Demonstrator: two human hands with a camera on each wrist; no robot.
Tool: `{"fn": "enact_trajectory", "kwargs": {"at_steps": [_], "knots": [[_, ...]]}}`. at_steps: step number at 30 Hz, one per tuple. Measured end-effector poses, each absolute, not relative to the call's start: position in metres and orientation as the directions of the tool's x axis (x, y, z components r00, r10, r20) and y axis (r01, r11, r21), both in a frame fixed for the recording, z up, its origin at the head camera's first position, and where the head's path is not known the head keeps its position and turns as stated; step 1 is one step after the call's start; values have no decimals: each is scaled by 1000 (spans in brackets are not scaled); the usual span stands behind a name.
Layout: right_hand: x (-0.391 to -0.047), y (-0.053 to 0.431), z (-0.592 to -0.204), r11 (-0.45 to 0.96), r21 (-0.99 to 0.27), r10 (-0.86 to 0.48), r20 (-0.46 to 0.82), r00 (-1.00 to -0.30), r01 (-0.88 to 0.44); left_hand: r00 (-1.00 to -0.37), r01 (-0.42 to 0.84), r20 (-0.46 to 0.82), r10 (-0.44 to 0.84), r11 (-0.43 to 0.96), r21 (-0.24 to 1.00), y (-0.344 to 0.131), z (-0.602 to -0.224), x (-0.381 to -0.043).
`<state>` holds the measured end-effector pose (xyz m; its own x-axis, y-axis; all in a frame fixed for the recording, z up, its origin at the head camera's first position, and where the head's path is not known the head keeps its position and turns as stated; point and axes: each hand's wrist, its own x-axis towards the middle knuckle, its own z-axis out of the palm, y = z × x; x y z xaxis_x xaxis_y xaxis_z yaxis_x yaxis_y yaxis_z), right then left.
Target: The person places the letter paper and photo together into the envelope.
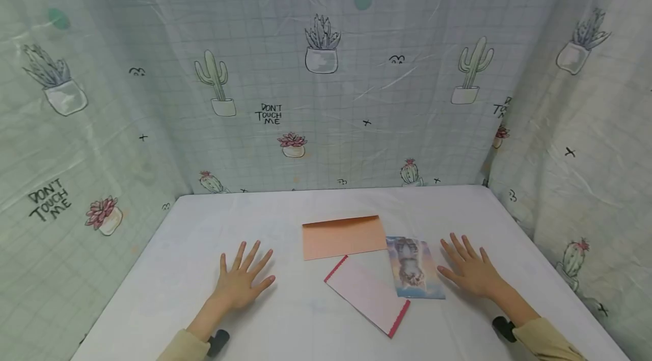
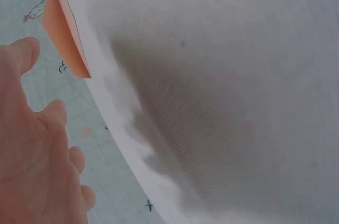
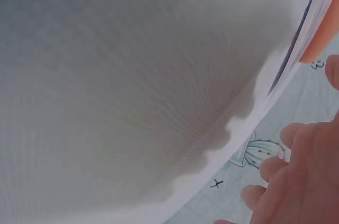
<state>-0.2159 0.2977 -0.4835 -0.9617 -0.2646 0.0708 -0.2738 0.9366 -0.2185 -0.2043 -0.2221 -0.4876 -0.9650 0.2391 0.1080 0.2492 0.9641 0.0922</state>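
My left hand (image 1: 238,286) is spread over the left part of the white table, fingers straight, holding nothing. On the other side my right hand (image 1: 475,271) is spread just right of a picture card (image 1: 423,279), and it too holds nothing. That card shows a grey furry animal upside down on a blue and pink ground. Behind and left of it lies an orange envelope (image 1: 341,239) with a darker strip along its far edge. A pale pink folded sheet (image 1: 367,293) with red wavy-edged ends lies slanted in front, its right part next to the card.
The white table (image 1: 285,327) runs back to a hanging cloth (image 1: 356,89) printed with cacti and pots, which also closes off both sides. A dark wrist camera (image 1: 218,343) sits under the left wrist, and another dark camera (image 1: 504,328) under the right one.
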Motion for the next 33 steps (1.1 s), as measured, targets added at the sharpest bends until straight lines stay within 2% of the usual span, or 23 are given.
{"fn": "enact_trajectory", "kwargs": {"at_steps": [24, 33], "knots": [[-222, 283, -480, 912, -182, -354, 109, -929, -368, -942, 333, 73, 327, 940, 75, -211, -486, -207], [-227, 269, -479, 893, -176, -395, 137, -908, -415, -924, 375, 116, 365, 923, 83, -204, -487, -210]]}}
